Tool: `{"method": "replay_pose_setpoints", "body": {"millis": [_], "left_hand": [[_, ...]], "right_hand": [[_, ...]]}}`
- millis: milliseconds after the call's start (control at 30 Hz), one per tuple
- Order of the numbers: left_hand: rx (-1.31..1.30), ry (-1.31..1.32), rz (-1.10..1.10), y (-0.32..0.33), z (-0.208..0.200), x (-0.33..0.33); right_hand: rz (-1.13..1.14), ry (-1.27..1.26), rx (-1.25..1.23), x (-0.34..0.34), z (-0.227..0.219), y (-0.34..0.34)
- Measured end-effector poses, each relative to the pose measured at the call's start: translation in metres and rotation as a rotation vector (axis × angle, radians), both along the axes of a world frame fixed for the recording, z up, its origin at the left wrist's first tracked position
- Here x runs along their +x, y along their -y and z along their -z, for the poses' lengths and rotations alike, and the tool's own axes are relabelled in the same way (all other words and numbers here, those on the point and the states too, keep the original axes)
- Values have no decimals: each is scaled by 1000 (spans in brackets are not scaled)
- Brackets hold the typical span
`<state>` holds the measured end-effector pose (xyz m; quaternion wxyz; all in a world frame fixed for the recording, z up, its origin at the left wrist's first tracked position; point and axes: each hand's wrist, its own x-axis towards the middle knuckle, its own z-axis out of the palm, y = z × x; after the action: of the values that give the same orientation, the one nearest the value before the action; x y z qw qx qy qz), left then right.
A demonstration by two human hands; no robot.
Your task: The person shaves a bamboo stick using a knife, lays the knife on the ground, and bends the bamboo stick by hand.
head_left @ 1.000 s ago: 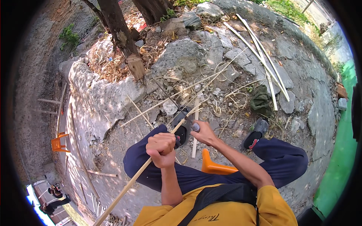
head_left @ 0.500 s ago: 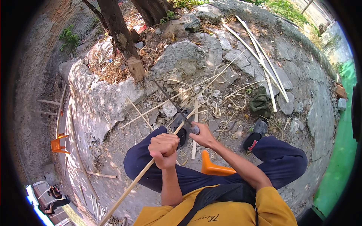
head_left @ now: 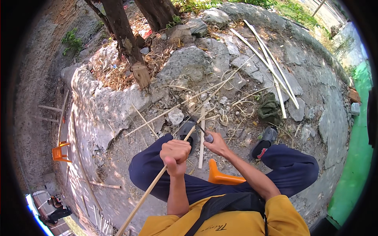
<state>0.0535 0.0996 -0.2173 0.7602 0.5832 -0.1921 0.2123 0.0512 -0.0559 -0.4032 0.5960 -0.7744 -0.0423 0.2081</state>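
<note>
My left hand (head_left: 176, 156) is closed in a fist around a long pale bamboo strip (head_left: 143, 198). The strip runs from the lower left edge up past my fist and ends near my shoe. My right hand (head_left: 216, 144) grips the rounded handle of a knife (head_left: 208, 137). Its dark, thin blade points up and left, crossing by the upper end of the strip, and is hard to make out against the ground. Whether blade and strip touch, I cannot tell. Both hands are in front of my bent legs, the left hand lower than the right.
Thin shavings and narrow strips (head_left: 173, 108) litter the broken ground by my shoes. Long pale slats (head_left: 271, 67) lie at the far right, near a dark green cloth (head_left: 270, 109). Tree trunks (head_left: 124, 35) rise beyond a rock edge. An orange stool (head_left: 61, 152) stands left; orange plastic (head_left: 224, 177) shows beneath me.
My left hand has shifted slightly right, and the bamboo strip has moved right with it. My right hand and the knife have moved a little right and down; the blade looks thinner now.
</note>
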Motion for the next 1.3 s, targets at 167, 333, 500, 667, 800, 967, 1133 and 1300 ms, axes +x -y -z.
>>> {"method": "replay_pose_setpoints", "body": {"millis": [167, 333, 500, 667, 800, 967, 1133, 1300], "left_hand": [[15, -14, 50, 12, 1, 2], [84, 5, 78, 27, -19, -18], [93, -36, 79, 38, -21, -46], [37, -85, 35, 42, -10, -61], [33, -160, -73, 36, 3, -76], [77, -260, -265, 45, 36, -82], [-109, -275, -219, 46, 59, -88], [-14, -286, -275, 56, 62, -79]], "right_hand": [[25, -55, -100, -3, 15, 24], [61, -63, -104, -20, 8, 44], [-36, -46, -99, -52, 3, 61], [-92, -62, -156, -70, 24, 75], [-69, -75, -136, -78, 27, 72], [-80, 13, -142, -84, 31, 71], [-103, -5, -157, -84, 25, 68], [-115, 26, -63, -85, -4, 60]]}}
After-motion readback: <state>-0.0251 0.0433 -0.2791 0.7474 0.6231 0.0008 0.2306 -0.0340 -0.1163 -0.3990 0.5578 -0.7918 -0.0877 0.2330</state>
